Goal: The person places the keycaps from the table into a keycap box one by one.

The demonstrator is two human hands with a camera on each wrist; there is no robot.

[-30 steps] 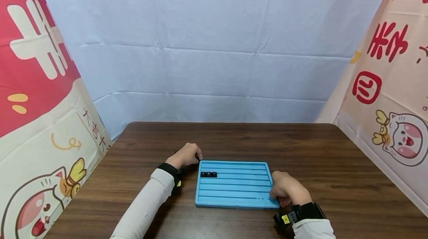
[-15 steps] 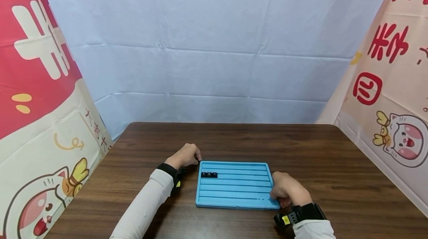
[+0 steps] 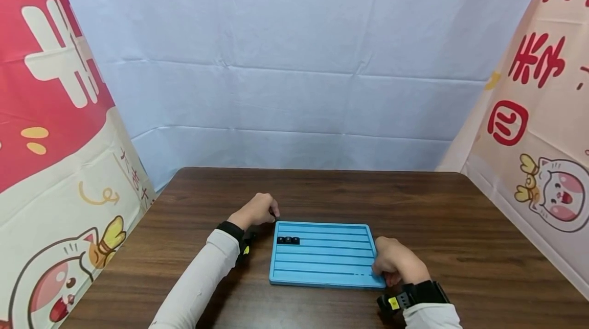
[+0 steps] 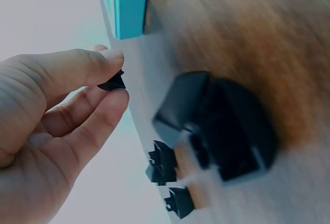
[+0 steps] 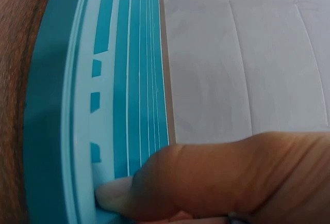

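Observation:
My left hand (image 3: 257, 210) is by the far left corner of a blue grooved tray (image 3: 322, 257). In the left wrist view, its thumb and fingertip pinch a small black keycap (image 4: 114, 82), mostly hidden between them. Three black keycaps (image 3: 288, 240) sit side by side at the left end of one groove. At the near right corner, my right hand (image 3: 399, 260) grips the tray's edge. The right wrist view has its thumb (image 5: 116, 193) on the tray's rim near short slots, with the other fingers mostly hidden below.
Loose black keycaps (image 4: 164, 162) lie on the wooden table (image 3: 368, 196) near my left hand; one large, blurred keycap (image 4: 227, 126) is close to the wrist camera. A pale blue cloth (image 3: 294, 89) hangs behind the table, with printed cloths (image 3: 547, 181) at both sides.
My left hand has risen slightly near the tray's far left corner. The right hand and the tray stay in place, as do the three keycaps in the groove.

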